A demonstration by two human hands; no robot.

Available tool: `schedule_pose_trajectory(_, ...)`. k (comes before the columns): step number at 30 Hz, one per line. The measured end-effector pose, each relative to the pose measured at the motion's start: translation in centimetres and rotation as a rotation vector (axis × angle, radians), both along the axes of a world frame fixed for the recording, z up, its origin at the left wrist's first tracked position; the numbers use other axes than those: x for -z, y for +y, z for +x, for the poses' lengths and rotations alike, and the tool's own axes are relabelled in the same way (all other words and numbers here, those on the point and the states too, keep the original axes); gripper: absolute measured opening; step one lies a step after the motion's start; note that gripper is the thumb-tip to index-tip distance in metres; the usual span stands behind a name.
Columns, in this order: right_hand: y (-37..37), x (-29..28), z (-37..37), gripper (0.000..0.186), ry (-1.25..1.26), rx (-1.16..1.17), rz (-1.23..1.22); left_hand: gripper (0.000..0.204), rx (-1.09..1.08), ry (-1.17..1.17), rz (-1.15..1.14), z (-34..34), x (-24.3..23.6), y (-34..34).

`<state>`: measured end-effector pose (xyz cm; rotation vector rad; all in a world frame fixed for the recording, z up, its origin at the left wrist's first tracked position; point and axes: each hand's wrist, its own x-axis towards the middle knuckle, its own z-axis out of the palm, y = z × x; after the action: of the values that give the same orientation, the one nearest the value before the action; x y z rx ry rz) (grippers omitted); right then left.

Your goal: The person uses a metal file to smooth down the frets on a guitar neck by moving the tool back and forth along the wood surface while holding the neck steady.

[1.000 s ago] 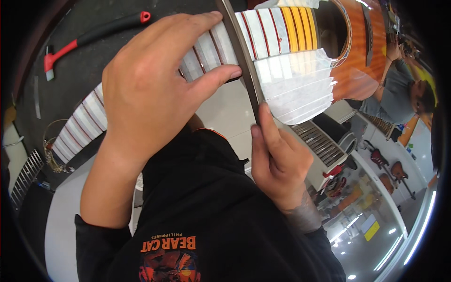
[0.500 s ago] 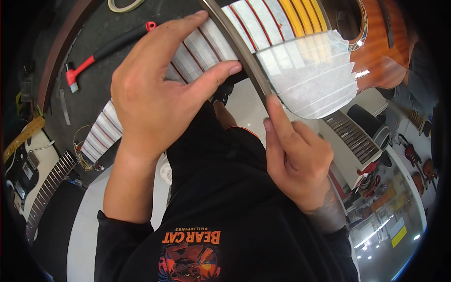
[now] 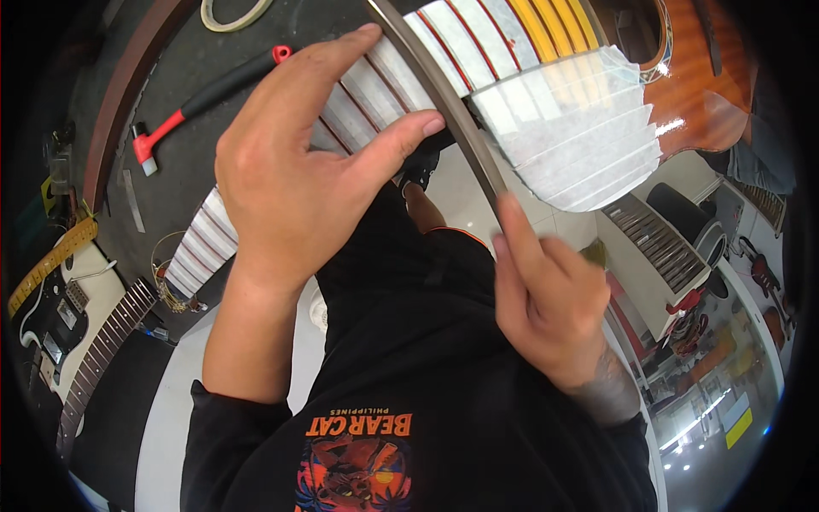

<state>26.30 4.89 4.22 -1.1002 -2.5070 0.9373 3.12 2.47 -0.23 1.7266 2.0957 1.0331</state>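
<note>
A long, narrow grey metal file lies across a guitar neck whose fretboard is masked with pale tape between the reddish-brown fret lines. My right hand is closed round the file's near end, index finger stretched along it; that hand is slightly blurred. Over the neck, left of the file, rests my left hand, thumb and index finger spread wide, with both tips close to the file. Its other fingers are hidden. To the right of the file, yellow tape strips and a white taped sheet cover the guitar's upper fretboard and part of its body.
The glossy orange-brown guitar body extends at upper right. A red and black hammer and a tape roll lie on the dark bench. Another electric guitar is at far left. A rack of metal tools and a glass case stand right.
My right hand has drawn slightly nearer to me with the file. My left hand keeps its place on the neck. The whole view has shifted a little.
</note>
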Motion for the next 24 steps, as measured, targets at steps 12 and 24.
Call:
schedule_pose_trajectory(12, -5.3, 1.8, 8.6, 0.058, -0.026, -0.027, 0.100, 0.061, 0.025, 0.012, 0.009, -0.1, 0.0, 0.2)
schedule_pose_trajectory(24, -0.8, -0.1, 4.6, 0.045, 0.212, 0.129, -0.348, 0.062, -0.003, 0.015, -0.001, 0.1, 0.0, 0.2)
